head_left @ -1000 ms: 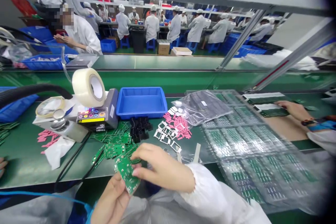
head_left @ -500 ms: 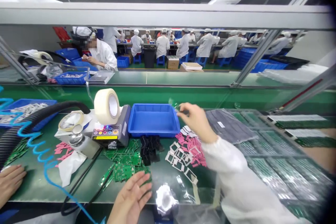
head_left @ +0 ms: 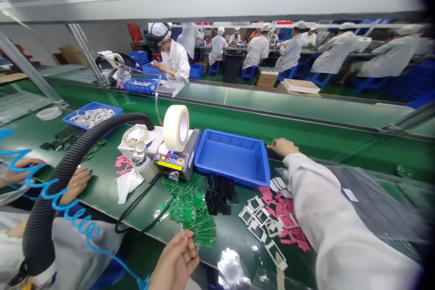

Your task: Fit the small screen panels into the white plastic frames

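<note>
My right hand [head_left: 284, 147] reaches past the right rim of the blue tray [head_left: 234, 156], its fingers closed on a small green circuit board [head_left: 266, 142] that is mostly hidden. My left hand [head_left: 178, 258] is at the table's front edge, thumb and fingertips drawn together against the near end of a pile of green circuit boards [head_left: 186, 206]. What the left fingers hold, if anything, I cannot make out. Black strips [head_left: 219, 195] lie between the boards and white frames [head_left: 260, 217]. Pink pieces [head_left: 288, 215] lie beneath my right forearm.
A tape roll [head_left: 176, 128] stands on a device with coloured buttons [head_left: 171, 158], beside a metal-topped bottle [head_left: 141, 163]. A black hose [head_left: 84, 145] and a blue coiled cord [head_left: 68, 210] cross the left side. A co-worker's hand [head_left: 77, 185] rests on the table's left.
The view has swung right. My right hand has carried the circuit board farther, beyond the tray's right rim. My left fingers have gone from spread to drawn together beside the pile.
</note>
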The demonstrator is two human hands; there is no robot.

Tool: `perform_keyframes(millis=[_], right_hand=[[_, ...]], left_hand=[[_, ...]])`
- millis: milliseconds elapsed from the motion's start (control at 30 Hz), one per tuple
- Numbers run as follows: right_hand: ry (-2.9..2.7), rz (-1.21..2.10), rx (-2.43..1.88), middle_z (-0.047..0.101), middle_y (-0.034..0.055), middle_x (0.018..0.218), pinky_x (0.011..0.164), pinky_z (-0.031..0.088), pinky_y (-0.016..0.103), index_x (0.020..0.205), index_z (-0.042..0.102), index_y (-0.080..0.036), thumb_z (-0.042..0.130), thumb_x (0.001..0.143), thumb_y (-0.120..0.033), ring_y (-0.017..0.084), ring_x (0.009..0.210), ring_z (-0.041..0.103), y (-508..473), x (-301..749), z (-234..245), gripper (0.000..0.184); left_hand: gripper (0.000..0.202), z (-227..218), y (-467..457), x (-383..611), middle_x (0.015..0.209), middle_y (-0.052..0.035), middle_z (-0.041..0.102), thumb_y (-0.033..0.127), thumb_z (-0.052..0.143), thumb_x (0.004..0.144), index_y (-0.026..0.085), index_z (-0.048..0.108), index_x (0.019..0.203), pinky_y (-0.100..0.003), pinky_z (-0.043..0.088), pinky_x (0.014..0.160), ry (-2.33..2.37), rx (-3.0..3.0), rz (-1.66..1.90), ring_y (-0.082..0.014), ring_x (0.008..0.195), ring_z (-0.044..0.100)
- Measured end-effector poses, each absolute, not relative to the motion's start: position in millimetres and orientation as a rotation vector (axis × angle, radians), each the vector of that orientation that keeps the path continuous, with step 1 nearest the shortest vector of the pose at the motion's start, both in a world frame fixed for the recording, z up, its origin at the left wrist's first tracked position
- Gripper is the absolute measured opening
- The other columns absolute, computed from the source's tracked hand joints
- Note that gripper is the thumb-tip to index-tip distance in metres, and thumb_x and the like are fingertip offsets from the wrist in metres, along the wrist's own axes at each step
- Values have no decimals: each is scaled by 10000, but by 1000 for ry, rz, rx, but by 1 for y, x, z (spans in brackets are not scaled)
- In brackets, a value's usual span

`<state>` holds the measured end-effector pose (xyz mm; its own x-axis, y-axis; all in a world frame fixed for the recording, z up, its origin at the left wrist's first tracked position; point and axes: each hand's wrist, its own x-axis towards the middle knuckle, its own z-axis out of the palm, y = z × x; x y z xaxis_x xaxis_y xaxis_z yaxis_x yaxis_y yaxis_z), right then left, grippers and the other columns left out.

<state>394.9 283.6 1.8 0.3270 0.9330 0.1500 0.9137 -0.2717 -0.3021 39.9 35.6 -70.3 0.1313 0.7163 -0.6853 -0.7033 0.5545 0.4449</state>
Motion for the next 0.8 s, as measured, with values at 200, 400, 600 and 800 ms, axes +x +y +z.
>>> perform_keyframes(millis=[200, 400, 600, 800], right_hand=[[-1788, 258, -2234, 683, 56, 955, 727, 447, 267, 975, 640, -189, 458, 898, -398, 188, 859, 626, 179, 368, 46, 288], [-1956, 396, -2299, 637, 23, 645, 573, 423, 261, 681, 631, -160, 553, 847, -416, 154, 627, 597, 102, 288, -7, 315], [-1949, 266, -2324, 610, 4, 790, 656, 488, 284, 851, 600, -133, 533, 895, -357, 108, 678, 576, 113, 296, -36, 238], [-1951, 74, -1996, 623, 81, 791, 618, 419, 292, 809, 661, -151, 445, 902, -277, 168, 700, 569, 72, 288, -14, 268]], left_hand=[[173, -63, 29, 50, 622, 23, 591, 175, 734, 658, 159, 646, 807, -267, 462, 642, 977, 19, 990, -95, 599, 556], [150, -52, 14, 59, 618, 17, 592, 152, 702, 676, 147, 646, 815, -267, 460, 632, 895, 54, 935, -93, 587, 548], [118, -53, 2, 51, 614, 16, 599, 139, 667, 706, 148, 646, 821, -261, 461, 619, 867, 46, 948, -91, 578, 554], [202, -47, 3, 52, 750, -50, 691, 167, 695, 712, 130, 652, 906, -297, 494, 727, 795, 117, 929, -139, 693, 644]])
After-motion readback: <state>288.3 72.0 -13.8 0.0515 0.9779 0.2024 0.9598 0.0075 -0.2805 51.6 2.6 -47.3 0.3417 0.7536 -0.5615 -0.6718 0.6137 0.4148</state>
